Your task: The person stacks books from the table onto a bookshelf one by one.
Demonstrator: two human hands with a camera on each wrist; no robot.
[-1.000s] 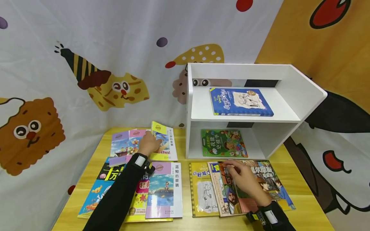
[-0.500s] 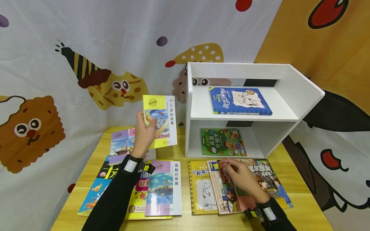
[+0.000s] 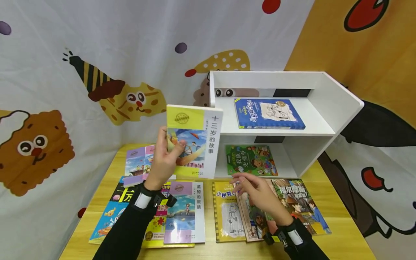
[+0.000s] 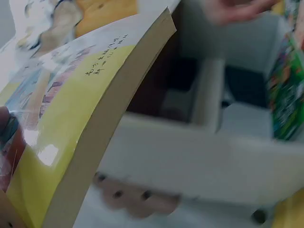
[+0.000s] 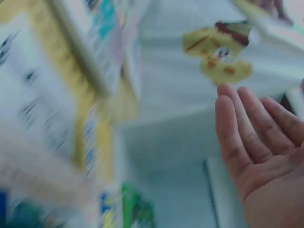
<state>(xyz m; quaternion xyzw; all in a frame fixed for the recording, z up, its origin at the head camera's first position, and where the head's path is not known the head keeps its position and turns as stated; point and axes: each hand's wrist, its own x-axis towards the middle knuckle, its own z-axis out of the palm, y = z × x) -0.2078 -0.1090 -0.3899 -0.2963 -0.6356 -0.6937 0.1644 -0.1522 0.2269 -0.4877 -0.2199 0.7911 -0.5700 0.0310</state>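
My left hand (image 3: 163,161) grips a yellow-and-white paperback book (image 3: 196,142) by its left edge, thumb on the front cover. The book is upright, raised above the table, partly in front of the shelf's left side. The left wrist view shows its yellow cover (image 4: 66,128) and page edges at close range. My right hand (image 3: 261,195) hovers over the right-hand books with nothing in it; its fingers look loosely extended in the right wrist view. Below it lie a yellow comic book (image 3: 229,213) and a detective book (image 3: 300,202), with other overlapping books partly hidden by the hand.
A white two-level shelf (image 3: 276,133) stands at the back right. A blue book (image 3: 269,113) lies on its upper level, a green book (image 3: 251,160) on the lower. At left, several overlapping books include a purple-and-white one (image 3: 183,213) on the wooden table (image 3: 208,251).
My left hand has lifted the yellow-and-white book off the left pile, then brought it right and closer. My right hand has shifted slightly left, away from the books it was over.
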